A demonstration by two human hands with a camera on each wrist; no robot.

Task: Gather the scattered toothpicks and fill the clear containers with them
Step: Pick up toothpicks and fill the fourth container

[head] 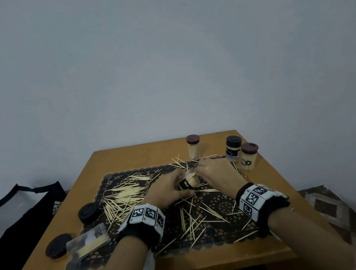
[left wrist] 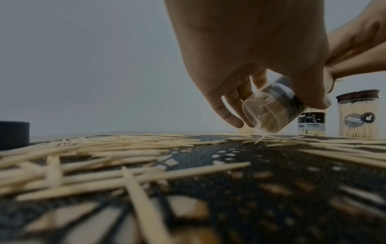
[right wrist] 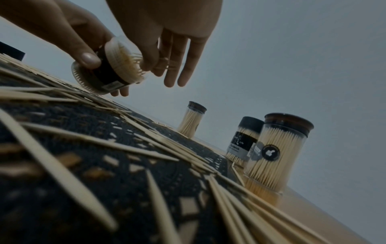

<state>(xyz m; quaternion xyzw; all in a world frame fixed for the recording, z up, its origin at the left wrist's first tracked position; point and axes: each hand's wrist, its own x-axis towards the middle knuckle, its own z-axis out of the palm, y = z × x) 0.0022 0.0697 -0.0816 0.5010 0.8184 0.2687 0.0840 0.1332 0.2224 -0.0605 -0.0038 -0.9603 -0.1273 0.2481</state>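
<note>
Over the middle of the black lace mat (head: pixel 213 204), in the head view, we see both hands meet above the wooden table (head: pixel 131 158). The left hand (head: pixel 167 187) grips a tilted clear container (head: pixel 188 183) with a dark label; the right hand (head: pixel 217 172) is at its mouth, and from here we cannot tell what its fingers do. Scattered toothpicks (head: pixel 126 194) cover the mat on every side. Three capped, filled jars (head: pixel 232 148) stand near the far right edge, two loose black lids (head: pixel 88 212) and another clear container lying on its side (head: pixel 88 242) near the left edge — bare wood remains only at the borders.

In the left wrist view the container (left wrist: pixel 269 112) shows its clear base toward us, held off the mat between thumb and curled fingers (left wrist: pixel 227 105), already packed with toothpicks. The right hand (left wrist: pixel 355 41) comes in from the upper right.

In the right wrist view — the only one showing the open mouth — toothpick tips bristle from the container (right wrist: pixel 108 71). The left hand (right wrist: pixel 62 29) holds it with the thumb across the label, while the right hand (right wrist: pixel 167 33) pinches a small bunch of toothpicks at the mouth, its outer fingers (right wrist: pixel 188 66) extended straight.
</note>
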